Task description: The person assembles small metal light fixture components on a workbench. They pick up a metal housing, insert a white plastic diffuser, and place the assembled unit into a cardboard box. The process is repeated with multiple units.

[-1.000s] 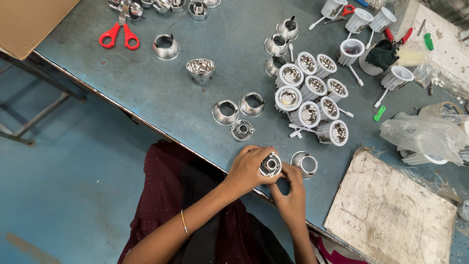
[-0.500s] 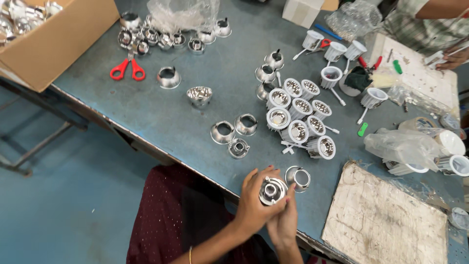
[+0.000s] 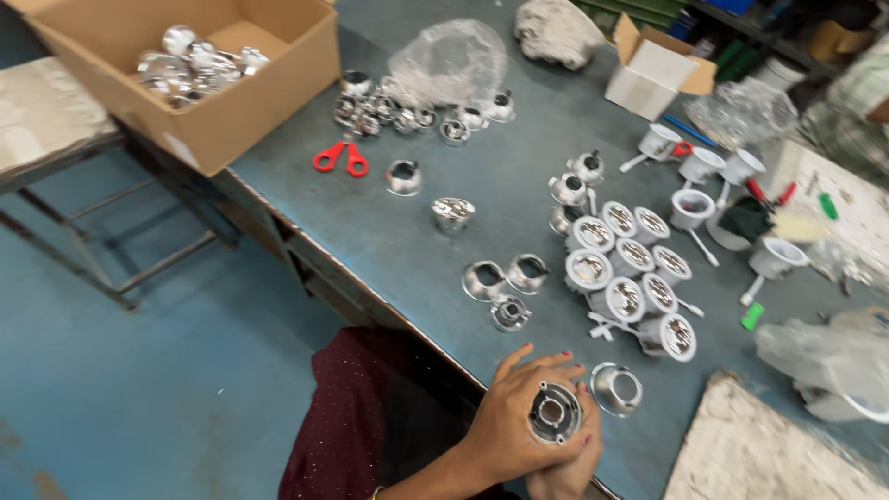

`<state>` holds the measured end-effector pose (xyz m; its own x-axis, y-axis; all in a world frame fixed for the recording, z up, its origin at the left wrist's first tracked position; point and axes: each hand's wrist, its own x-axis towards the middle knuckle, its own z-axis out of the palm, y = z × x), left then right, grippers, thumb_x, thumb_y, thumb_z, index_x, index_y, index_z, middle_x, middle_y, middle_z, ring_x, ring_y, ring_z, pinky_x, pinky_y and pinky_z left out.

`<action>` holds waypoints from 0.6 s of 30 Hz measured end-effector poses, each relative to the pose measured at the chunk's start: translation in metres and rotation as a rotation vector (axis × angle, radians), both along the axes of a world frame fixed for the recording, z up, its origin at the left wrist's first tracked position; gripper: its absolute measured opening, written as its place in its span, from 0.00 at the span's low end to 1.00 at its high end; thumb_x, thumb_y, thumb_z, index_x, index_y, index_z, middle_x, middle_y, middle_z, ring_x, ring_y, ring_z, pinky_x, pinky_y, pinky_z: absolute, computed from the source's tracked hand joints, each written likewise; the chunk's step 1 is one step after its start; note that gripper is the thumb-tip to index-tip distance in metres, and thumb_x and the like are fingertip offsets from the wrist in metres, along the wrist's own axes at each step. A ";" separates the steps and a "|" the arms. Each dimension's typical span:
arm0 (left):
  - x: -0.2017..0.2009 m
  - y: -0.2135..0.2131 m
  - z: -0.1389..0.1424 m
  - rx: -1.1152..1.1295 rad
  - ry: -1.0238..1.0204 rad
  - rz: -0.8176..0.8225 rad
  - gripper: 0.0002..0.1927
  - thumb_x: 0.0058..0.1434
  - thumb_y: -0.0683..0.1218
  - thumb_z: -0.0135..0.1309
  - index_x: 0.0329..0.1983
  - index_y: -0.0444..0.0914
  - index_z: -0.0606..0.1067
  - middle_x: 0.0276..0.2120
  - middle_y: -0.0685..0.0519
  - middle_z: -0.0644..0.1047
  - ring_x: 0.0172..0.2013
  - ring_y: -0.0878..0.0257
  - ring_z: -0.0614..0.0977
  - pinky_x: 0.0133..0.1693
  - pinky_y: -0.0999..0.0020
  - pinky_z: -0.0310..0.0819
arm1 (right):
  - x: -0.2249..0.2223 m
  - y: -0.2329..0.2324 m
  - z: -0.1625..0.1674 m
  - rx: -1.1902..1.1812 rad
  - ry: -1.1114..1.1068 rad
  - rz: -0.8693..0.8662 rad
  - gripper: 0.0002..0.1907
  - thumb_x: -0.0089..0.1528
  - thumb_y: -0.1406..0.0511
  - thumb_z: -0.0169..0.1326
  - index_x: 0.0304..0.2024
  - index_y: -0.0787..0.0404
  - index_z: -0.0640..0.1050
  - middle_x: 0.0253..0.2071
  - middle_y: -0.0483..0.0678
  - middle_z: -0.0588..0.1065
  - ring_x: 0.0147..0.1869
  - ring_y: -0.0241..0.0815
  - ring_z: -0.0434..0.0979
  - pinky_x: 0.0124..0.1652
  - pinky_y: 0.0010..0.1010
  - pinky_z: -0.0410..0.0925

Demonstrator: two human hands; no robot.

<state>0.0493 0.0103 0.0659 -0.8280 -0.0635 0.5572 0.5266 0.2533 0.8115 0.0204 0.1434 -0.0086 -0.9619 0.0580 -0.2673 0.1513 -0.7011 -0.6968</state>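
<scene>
My left hand [image 3: 509, 417] and my right hand [image 3: 567, 470] are clasped together at the near edge of the blue-grey table [image 3: 389, 231]. Between them they hold a round silver metal fitting [image 3: 554, 412], its open face turned up. The left hand wraps over it from the left and the right hand sits under it. A loose chrome reflector cup [image 3: 616, 389] lies on the table just right of the hands. Farther back is a tight cluster of white-rimmed reflector units [image 3: 630, 278], and to its left three chrome cups [image 3: 505, 287].
A cardboard box [image 3: 231, 102] with chrome parts stands at the far left corner. Red scissors [image 3: 340, 159], more chrome pieces and a clear plastic bag [image 3: 449, 60] lie behind. A small white carton [image 3: 653, 83], a worn white board [image 3: 759, 454] and a plastic bag [image 3: 824, 356] sit at the right.
The view has swung up and left, bringing the cardboard box fully into sight. Both hands stay closed on the metal fitting and now sit lower in the picture.
</scene>
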 end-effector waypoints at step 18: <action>-0.055 -0.115 -0.045 1.127 -0.153 -0.251 0.16 0.70 0.51 0.56 0.52 0.36 0.71 0.50 0.41 0.81 0.48 0.54 0.82 0.46 0.65 0.80 | -0.109 -0.002 -0.101 -0.020 0.227 1.073 0.27 0.63 0.57 0.48 0.63 0.58 0.63 0.49 0.61 0.76 0.45 0.54 0.81 0.44 0.48 0.76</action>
